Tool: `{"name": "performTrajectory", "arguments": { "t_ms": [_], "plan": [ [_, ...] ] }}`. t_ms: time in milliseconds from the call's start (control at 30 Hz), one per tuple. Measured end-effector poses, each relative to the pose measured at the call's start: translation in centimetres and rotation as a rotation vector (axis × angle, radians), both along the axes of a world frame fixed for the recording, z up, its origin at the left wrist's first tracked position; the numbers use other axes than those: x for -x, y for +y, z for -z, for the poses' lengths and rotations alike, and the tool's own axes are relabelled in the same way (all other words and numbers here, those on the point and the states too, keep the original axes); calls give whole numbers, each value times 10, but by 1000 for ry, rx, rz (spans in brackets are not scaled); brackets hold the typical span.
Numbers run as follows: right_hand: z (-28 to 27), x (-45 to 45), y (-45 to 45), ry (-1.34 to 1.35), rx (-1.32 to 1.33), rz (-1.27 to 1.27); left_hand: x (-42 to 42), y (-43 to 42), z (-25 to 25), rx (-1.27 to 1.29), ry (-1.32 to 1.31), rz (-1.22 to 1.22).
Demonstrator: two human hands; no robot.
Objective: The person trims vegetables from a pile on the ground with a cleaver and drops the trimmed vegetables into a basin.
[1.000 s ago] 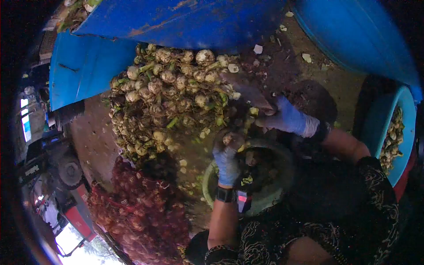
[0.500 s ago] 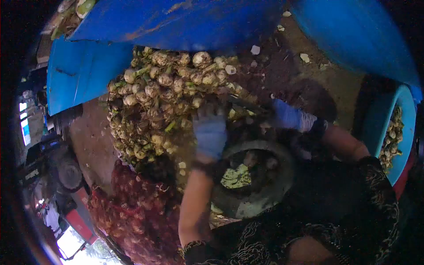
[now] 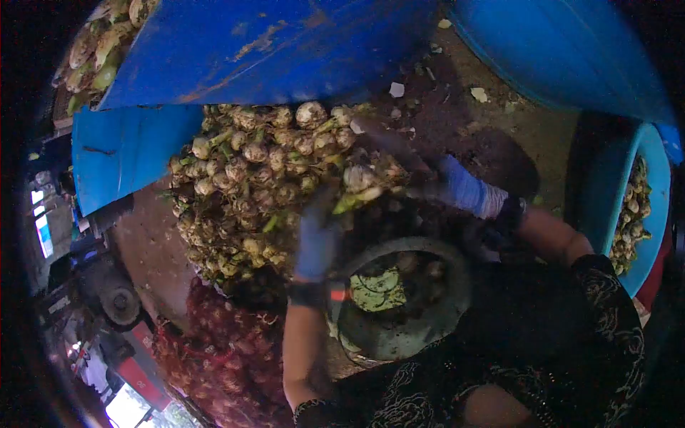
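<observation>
My left hand, in a blue glove with dark fingers, is smeared by motion at the pile's right edge. Its fingers appear closed on the side of a pale bulb with a green stalk. In a blue glove with a pale cuff, my right hand is opposite, fingers wrapped round what looks like a knife; its blade is blurred and the handle hidden. Many similar rooty bulbs lie in a heap beyond my left hand. A round grey-green tub with green trimmings and dark bits stands before me.
Red mesh sacks of bulbs stand at lower left. Blue barrels lie along the top, and a blue sheet-like panel stands left. To the right is a light-blue basin holding small bulbs. White scraps dot the dirty floor.
My left hand has shifted left and down from the heap. A bulb with a green stalk now shows between my hands. The whole view has tilted slightly.
</observation>
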State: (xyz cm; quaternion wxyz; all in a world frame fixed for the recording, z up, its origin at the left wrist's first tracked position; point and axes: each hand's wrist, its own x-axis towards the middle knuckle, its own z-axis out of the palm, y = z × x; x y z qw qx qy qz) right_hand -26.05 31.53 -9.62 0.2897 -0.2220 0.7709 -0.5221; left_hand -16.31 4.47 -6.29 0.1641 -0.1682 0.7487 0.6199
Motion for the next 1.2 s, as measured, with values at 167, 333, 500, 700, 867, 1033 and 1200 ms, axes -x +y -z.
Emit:
{"name": "performTrajectory", "arguments": {
  "t_ms": [167,333,500,700,867,1033,1200],
  "plan": [
    [-45,-2,-29,-350,401,-1,-17,56,-17,-59,115,-45],
    [-76,-1,-29,88,185,-284,-33,64,-19,-425,-51,-324],
    [-91,-7,-18,293,237,-289,-58,62,-40,247,-53,2],
    [-87,-19,-18,417,-83,-571,-88,65,-40,-64,-146,184],
    [-72,-23,-20,522,-183,-613,-92,65,-4,-6,32,236],
    [-48,-20,-19,478,6,-480,-88,66,3,214,272,276],
    [47,4,10,541,-545,-668,-77,72,-56,-416,-28,-235]
  ]
}}
